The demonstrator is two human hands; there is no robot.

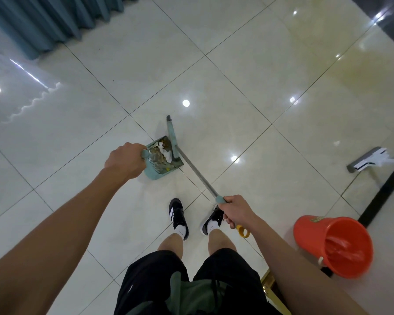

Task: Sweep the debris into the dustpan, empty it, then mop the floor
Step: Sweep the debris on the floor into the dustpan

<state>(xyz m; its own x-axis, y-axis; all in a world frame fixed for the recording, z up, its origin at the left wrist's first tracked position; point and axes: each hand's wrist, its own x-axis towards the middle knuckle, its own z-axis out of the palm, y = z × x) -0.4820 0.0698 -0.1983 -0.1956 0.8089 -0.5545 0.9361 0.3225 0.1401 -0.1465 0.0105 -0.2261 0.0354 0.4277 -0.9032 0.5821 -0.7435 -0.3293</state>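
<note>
A pale green dustpan (155,173) stands on the tiled floor ahead of my feet, filled with debris (162,153) of white paper scraps and brownish litter. My left hand (125,162) grips the top of its handle. A broom (172,138) with a green head lies against the pan's right edge, its grey pole slanting back to me. My right hand (236,211) grips the pole near its green collar, just above a yellow end loop (243,231).
A red bucket (334,245) stands at my right. A flat mop (369,160) with a white head lies further right by a dark floor strip. Teal curtains (48,21) hang at the upper left. A few dark specks lie on the glossy tiles near the curtains.
</note>
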